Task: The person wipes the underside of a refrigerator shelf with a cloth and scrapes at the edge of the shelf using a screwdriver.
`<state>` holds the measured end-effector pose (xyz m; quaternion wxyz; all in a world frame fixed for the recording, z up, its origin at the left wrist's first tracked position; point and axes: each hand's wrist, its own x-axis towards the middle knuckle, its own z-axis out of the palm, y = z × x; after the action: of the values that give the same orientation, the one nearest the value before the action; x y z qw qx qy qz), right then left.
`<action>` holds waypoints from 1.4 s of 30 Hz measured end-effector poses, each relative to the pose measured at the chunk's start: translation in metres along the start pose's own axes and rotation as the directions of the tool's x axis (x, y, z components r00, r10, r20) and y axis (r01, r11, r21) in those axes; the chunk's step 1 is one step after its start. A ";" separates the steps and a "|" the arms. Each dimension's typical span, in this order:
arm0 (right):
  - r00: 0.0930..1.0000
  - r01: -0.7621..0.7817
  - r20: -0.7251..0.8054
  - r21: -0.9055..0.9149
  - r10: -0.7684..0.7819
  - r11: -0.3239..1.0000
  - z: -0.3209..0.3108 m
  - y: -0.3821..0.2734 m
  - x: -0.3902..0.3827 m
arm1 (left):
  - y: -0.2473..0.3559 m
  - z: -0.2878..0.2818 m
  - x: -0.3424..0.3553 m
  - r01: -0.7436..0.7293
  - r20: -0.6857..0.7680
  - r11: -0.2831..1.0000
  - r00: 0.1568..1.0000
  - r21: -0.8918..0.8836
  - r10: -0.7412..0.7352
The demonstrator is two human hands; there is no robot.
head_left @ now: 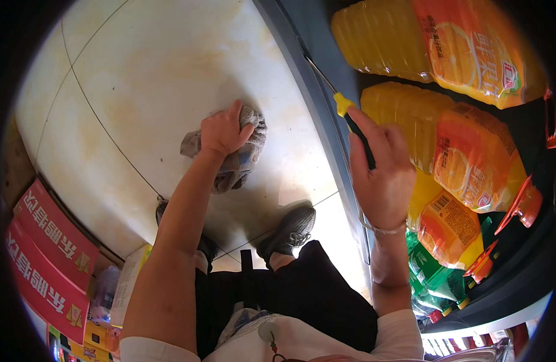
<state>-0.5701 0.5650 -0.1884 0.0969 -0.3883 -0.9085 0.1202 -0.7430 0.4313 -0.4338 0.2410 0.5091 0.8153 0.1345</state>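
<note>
My left hand [222,131] grips a crumpled grey-brown rag [238,169] over the pale tiled floor. Thumb and index finger show on the cloth; the other fingers are partly hidden. On the right, my right hand [383,172] is closed around a screwdriver [344,105] with a black and yellow handle. Its metal shaft slants up to the dark grey edge [319,114] of a shelf, where the tip meets or lies very near a narrow groove. Just beyond that hand lies a large bottle of orange drink [404,117] with an orange label.
More orange drink bottles [383,39] and green bottles [432,265] fill the dark shelf on the right. Red printed cartons [54,241] stand at lower left, beside a plastic bottle [106,289]. My dark shoes [290,232] are on the tiled floor [139,78].
</note>
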 end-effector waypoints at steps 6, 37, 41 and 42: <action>0.998 -0.064 -0.026 -0.010 0.064 0.998 0.033 -0.010 0.007 | 0.006 -0.005 0.003 0.022 0.034 1.000 0.999 -0.009 -0.022; 1.000 0.013 -0.021 -0.187 -0.017 0.982 0.029 -0.003 -0.020 | 0.002 -0.004 -0.001 0.017 0.028 1.000 0.999 0.013 -0.017; 0.998 0.008 -0.054 -0.191 -0.018 0.981 0.036 -0.009 -0.001 | 0.002 -0.001 0.000 0.021 0.033 0.998 0.999 0.057 -0.023; 0.997 0.017 -0.075 -0.200 -0.033 0.980 0.045 -0.007 0.008 | 0.003 -0.001 0.000 0.022 0.035 0.999 0.999 0.046 -0.023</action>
<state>-0.5927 0.5593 -0.2289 0.0944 -0.3889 -0.9163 0.0121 -0.7414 0.4325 -0.4318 0.2452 0.5076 0.8194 0.1039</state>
